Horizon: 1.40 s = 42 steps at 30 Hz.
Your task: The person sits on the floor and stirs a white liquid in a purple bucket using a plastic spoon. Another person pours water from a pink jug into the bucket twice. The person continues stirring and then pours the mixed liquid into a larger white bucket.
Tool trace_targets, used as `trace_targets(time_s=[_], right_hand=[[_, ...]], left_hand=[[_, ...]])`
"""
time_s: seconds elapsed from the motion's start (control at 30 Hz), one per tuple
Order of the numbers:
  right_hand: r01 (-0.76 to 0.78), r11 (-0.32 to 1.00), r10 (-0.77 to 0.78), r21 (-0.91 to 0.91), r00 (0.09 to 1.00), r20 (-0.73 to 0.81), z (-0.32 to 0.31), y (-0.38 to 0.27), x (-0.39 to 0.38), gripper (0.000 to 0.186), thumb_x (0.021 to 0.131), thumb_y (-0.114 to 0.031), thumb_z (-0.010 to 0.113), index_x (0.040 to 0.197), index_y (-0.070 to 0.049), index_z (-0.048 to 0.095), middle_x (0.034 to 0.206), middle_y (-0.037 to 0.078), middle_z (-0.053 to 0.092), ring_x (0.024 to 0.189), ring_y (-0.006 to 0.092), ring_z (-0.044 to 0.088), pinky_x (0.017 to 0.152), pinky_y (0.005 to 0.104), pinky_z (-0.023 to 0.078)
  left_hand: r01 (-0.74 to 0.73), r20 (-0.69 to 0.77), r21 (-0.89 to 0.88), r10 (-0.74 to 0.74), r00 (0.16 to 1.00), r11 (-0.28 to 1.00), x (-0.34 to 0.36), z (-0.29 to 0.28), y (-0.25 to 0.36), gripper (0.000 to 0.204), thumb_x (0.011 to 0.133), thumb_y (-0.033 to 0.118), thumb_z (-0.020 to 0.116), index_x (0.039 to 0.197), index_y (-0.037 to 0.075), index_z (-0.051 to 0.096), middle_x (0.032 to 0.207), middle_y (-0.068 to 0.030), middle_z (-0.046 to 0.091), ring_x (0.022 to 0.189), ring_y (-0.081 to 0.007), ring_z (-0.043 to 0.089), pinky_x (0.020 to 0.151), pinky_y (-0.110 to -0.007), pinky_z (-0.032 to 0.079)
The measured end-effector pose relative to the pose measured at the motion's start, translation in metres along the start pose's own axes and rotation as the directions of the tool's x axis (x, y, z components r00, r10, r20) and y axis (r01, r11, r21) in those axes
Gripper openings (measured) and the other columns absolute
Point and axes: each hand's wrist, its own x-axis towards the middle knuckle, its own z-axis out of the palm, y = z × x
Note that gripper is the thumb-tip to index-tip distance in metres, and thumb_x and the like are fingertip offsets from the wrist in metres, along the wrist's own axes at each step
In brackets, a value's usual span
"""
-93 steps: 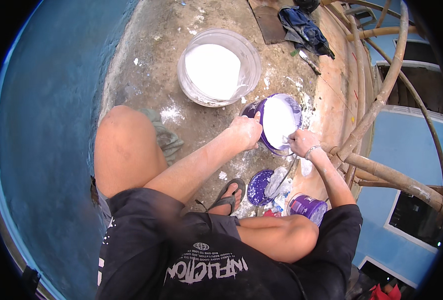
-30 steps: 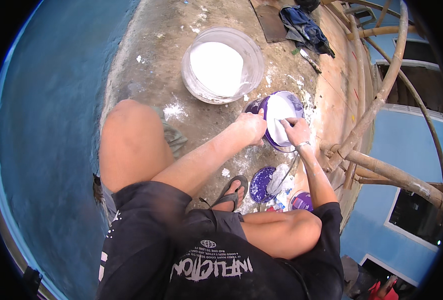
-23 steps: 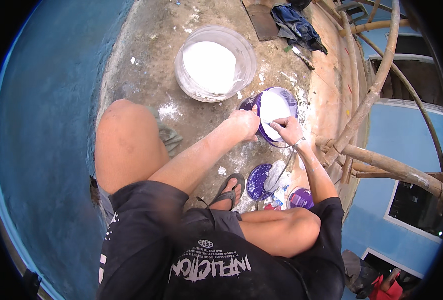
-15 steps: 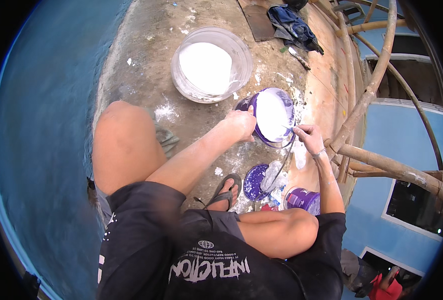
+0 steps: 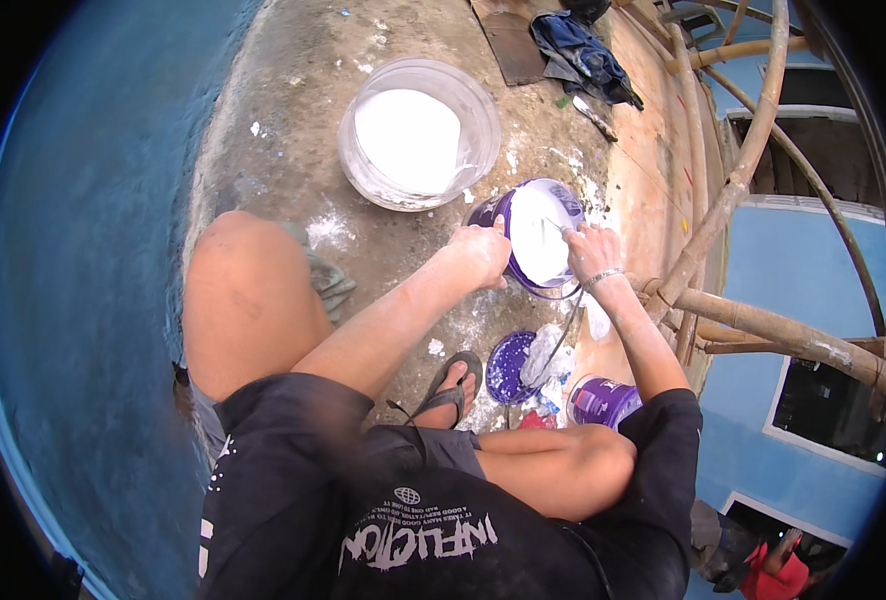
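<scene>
A purple bucket (image 5: 490,211) of smooth white paste (image 5: 540,236) stands in front of me, its mouth tipped slightly toward my right. My left hand (image 5: 478,256) grips the bucket's near-left rim, thumb up along the edge. Over the opposite rim, my right hand (image 5: 592,251) is closed on a thin tool (image 5: 556,226) whose tip reaches into the paste; its exact kind is too small to tell. Farther off to the left sits a wide translucent tub (image 5: 478,110) holding white powder or paste (image 5: 408,140).
A purple lid (image 5: 508,368) with crumpled plastic (image 5: 543,356) lies beside my sandalled foot (image 5: 451,388). Another purple bucket (image 5: 603,402) lies near my right knee. Bamboo poles (image 5: 738,180) run along the right, a blue wall (image 5: 93,280) along the left. A person in red (image 5: 775,575) is at lower right.
My right hand has moved left and slightly up, from the bucket's right edge to over its mouth, bringing the thin tool farther into the paste. My left hand keeps its hold on the rim.
</scene>
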Motion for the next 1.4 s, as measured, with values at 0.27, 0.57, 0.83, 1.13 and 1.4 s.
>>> trace_targets(time_s=[0.27,0.57,0.83,1.13,1.4], right_hand=[[-0.249,0.927,0.147,0.280,0.929,0.340,-0.007,-0.016,-0.014,0.020,0.084,-0.025,0.064,0.084,-0.012,0.079,0.070,0.017,0.071,0.065,0.0304,0.070,0.066,0.0420,0.055],[-0.640,-0.119,0.387,0.759,0.674,0.629,0.017,-0.027,0.007,0.017,0.086,-0.016,0.070,0.088,0.001,0.076,0.056,-0.004,0.051,0.046,0.0041,0.035,0.044,0.0243,0.021],[-0.627,-0.087,0.434,0.774,0.676,0.596,-0.011,0.008,-0.061,0.018,0.089,-0.017,0.070,0.087,0.000,0.075,0.060,-0.006,0.052,0.050,0.0043,0.039,0.046,0.0230,0.026],[-0.372,0.866,0.408,0.333,0.912,-0.044,-0.062,-0.003,-0.070,0.015,0.088,-0.021,0.072,0.094,-0.009,0.078,0.078,0.015,0.071,0.071,0.0287,0.070,0.062,0.0360,0.052],[-0.149,0.986,0.143,0.075,0.987,0.074,-0.004,-0.019,-0.010,0.015,0.085,-0.018,0.061,0.084,-0.011,0.075,0.070,0.014,0.069,0.064,0.0330,0.068,0.060,0.0436,0.053]], left_hand=[[0.023,-0.028,0.089,-0.021,0.999,0.996,0.005,0.005,-0.001,0.104,0.080,0.041,0.081,0.151,-0.011,0.025,0.127,-0.0197,0.066,0.113,-0.0293,0.067,0.097,-0.041,0.052],[0.025,-0.025,0.110,-0.023,0.999,0.994,0.008,0.005,-0.003,0.106,0.080,0.042,0.081,0.152,-0.011,0.024,0.129,-0.0196,0.065,0.116,-0.0291,0.065,0.100,-0.039,0.051],[0.039,0.008,0.080,-0.039,0.999,0.996,0.010,0.001,0.001,0.106,0.081,0.042,0.080,0.152,-0.012,0.023,0.127,-0.0205,0.066,0.116,-0.0299,0.065,0.100,-0.039,0.051],[-0.028,0.031,0.028,0.027,0.999,0.999,0.007,0.000,-0.006,0.095,0.082,0.042,0.079,0.148,-0.009,0.035,0.137,-0.0195,0.060,0.118,-0.0302,0.065,0.100,-0.040,0.051],[-0.002,-0.020,0.122,0.005,1.000,0.993,0.006,0.001,0.001,0.096,0.083,0.044,0.079,0.149,-0.009,0.034,0.136,-0.0189,0.061,0.119,-0.0295,0.064,0.100,-0.041,0.051]])
